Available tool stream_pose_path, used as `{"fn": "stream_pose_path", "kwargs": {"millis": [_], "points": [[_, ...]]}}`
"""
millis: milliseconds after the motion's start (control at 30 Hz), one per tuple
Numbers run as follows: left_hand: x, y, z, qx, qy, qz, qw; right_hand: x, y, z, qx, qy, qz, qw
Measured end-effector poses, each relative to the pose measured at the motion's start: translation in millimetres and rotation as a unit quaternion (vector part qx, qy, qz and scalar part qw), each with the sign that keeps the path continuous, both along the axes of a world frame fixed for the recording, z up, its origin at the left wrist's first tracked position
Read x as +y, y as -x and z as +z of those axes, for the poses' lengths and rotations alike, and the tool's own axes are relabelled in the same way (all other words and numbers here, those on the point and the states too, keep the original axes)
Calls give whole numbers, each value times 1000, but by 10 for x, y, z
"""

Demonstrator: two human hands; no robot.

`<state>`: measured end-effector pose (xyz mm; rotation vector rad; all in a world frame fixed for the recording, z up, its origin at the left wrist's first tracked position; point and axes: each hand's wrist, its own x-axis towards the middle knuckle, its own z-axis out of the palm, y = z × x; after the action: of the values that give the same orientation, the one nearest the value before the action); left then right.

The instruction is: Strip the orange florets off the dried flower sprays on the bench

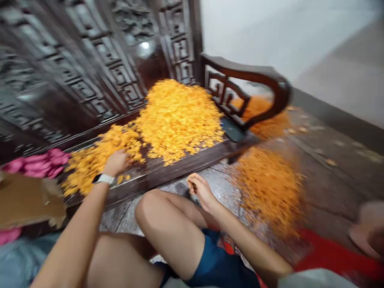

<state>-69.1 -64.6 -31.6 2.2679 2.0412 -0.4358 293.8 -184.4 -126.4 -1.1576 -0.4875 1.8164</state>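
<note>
I see the left hand [117,162] at the small yellow pile [90,164], left of centre, nearer it than the right hand [202,192]; right fingers curl, but I can't tell either's grip.

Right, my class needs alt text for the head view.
A person's left hand reaches into loose yellow pieces on a wooden bench beside a larger heap; the right hand is near one knee. Orange heaps lie on the floor.

The bench [180,166] bears heaped yellow pieces [181,120] and a dark slab [234,130].
</note>
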Motion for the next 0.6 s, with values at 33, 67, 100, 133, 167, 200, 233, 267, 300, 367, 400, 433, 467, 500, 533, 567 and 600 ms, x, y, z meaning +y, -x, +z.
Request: {"fn": "stream_pose_path", "kwargs": {"millis": [33, 67, 100, 133, 167, 200, 233, 267, 300, 367, 400, 433, 467, 500, 533, 567, 600], "points": [[-10, 18, 55, -1, -20, 20, 1000, 27, 123, 118, -4, -45, 28, 999], [-11, 59, 116, -6, -56, 38, 998, 52, 254, 232, -8, -86, 52, 995], [-6, 120, 180, -10, -87, 66, 994, 79, 399, 344, -12, -120, 73, 990], [1, 195, 245, -12, -117, 97, 988, 105, 556, 453, -15, -146, 90, 985], [10, 273, 311, -20, -157, 130, 979, 130, 725, 560, -19, -169, 102, 980], [20, 346, 376, -54, -232, 174, 955, 153, 899, 665, -23, -191, 114, 975], [34, 403, 442, -92, -301, 209, 926, 176, 1073, 768, -25, -210, 125, 969], [56, 440, 508, -141, -372, 236, 886, 201, 1239, 867, -26, -226, 137, 964], [89, 455, 576, -198, -439, 253, 839, 233, 1393, 963, -26, -243, 147, 958], [192, 419, 710, -321, -543, 252, 734, 328, 1646, 1133, -29, -282, 168, 944], [259, 373, 773, -387, -575, 238, 680, 398, 1743, 1206, -35, -303, 177, 936], [330, 312, 831, -453, -591, 218, 630, 485, 1819, 1269, -49, -326, 179, 927], [399, 239, 880, -516, -593, 195, 586, 588, 1877, 1322, -74, -352, 172, 917], [462, 160, 916, -574, -583, 173, 548, 705, 1920, 1367, -109, -381, 159, 904], [514, 78, 936, -622, -564, 156, 520, 835, 1953, 1402, -153, -411, 141, 887], [554, 0, 938, -658, -544, 144, 501, 973, 1982, 1428, -203, -444, 122, 864], [583, -70, 923, -679, -523, 138, 496, 1116, 2013, 1443, -250, -473, 112, 837]]}}
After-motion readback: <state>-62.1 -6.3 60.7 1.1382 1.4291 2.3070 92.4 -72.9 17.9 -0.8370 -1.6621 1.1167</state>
